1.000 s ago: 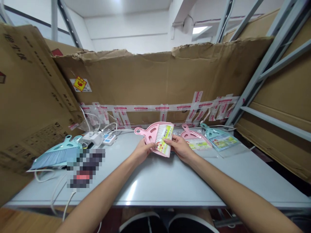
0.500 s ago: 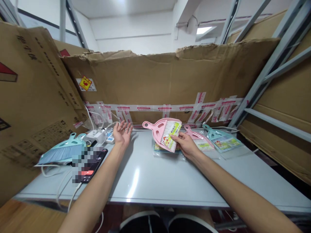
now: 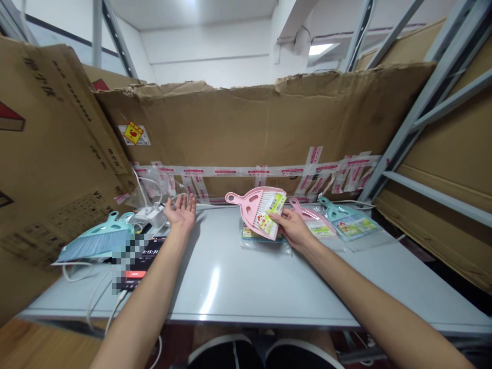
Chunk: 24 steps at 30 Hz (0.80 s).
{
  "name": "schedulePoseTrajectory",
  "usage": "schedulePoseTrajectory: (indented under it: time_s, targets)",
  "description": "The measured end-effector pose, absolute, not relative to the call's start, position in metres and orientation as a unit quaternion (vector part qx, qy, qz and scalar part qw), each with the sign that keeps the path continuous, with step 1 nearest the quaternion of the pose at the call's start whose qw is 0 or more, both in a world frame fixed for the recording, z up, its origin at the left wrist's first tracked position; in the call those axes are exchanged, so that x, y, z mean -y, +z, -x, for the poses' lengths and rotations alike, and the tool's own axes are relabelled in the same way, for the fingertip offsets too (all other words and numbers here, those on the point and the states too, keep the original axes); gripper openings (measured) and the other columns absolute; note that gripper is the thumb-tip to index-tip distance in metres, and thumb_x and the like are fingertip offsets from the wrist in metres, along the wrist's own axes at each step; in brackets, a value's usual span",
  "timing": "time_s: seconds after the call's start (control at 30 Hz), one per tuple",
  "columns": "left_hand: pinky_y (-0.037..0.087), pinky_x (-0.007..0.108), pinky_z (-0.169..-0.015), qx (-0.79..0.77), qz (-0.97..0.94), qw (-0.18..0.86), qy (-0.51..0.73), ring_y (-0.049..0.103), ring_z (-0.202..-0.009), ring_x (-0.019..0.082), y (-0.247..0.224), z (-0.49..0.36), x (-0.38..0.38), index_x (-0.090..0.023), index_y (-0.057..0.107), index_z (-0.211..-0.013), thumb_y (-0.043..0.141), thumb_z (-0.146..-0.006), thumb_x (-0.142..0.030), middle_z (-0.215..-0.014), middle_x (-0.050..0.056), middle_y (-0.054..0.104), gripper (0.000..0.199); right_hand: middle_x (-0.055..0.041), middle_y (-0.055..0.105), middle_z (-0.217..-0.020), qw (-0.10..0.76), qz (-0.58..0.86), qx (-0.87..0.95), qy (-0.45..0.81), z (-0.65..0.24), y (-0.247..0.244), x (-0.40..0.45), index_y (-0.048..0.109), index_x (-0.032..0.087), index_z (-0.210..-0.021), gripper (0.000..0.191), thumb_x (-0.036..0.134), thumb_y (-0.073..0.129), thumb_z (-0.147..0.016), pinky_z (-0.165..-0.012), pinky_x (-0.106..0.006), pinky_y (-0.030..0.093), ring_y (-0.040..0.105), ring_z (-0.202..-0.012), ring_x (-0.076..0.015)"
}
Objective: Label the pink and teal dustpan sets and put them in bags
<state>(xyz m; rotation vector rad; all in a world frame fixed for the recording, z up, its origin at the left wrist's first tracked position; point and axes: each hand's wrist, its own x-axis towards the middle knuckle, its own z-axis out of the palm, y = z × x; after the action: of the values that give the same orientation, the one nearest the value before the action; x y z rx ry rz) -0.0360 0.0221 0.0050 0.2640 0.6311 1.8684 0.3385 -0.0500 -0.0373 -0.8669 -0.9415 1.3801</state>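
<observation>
Above the middle of the grey table, my right hand [image 3: 294,228] is closed on the lower right edge of a pink dustpan [image 3: 251,205]. A small white-bristled brush with a green and yellow label lies in the pan, whose handle points left. Palm up and fingers spread, my left hand [image 3: 181,212] holds nothing near the white power adapter [image 3: 155,215]. Partly under the held dustpan is a blue packaged set [image 3: 265,245] in clear plastic. To its right lie a pink packaged set [image 3: 317,223] and a teal packaged set [image 3: 351,223].
At the left of the table [image 3: 223,302] are a teal dustpan with a blue-bristled brush [image 3: 96,243], a phone [image 3: 148,261] and white cables. A tall cardboard sheet [image 3: 238,128] stands along the back. Metal shelf posts [image 3: 407,123] rise at the right.
My left hand has moved a little left, its palm still up and its fingers spread. My right hand and the pink dustpan have hardly moved.
</observation>
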Motion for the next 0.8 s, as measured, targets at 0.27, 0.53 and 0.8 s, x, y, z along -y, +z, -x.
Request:
schedulePoseTrajectory:
  time_s: [0.27,0.53,0.8]
  targets:
    - [0.06,0.021,-0.069,-0.28,-0.145,0.55,0.774,0.073,-0.088,0.015,0.012,0.019,-0.016,-0.02,0.077,-0.11,0.061,-0.109,-0.039,-0.114,0.01,0.08,0.025,-0.0106,0.089,-0.112,0.59,0.372,0.403,0.593,-0.338,-0.038,0.049,0.083,0.021,-0.105,0.059,0.037,0.112,-0.056,-0.089,-0.052,0.074,0.086,-0.106,-0.0378]
    - [0.045,0.018,-0.052,-0.198,-0.211,0.729,0.621,0.051,-0.055,0.007,0.016,-0.024,0.015,-0.019,0.055,-0.078,0.071,-0.1,-0.018,-0.075,-0.001,0.059,0.027,-0.0108,0.089,-0.11,0.579,0.366,0.409,0.602,-0.341,-0.034,0.051,0.083,0.019,-0.107,0.057,0.035,0.111,-0.06,-0.087,-0.047,0.074,0.087,-0.102,-0.0345]
    - [0.044,0.019,-0.051,-0.185,-0.279,0.77,0.543,0.045,-0.057,0.008,0.011,-0.035,0.02,-0.019,0.051,-0.076,0.071,-0.091,-0.007,-0.072,-0.003,0.047,0.028,-0.0095,0.09,-0.106,0.568,0.352,0.408,0.622,-0.338,-0.03,0.054,0.083,0.021,-0.102,0.05,0.037,0.111,-0.063,-0.087,-0.047,0.075,0.087,-0.095,-0.0327]
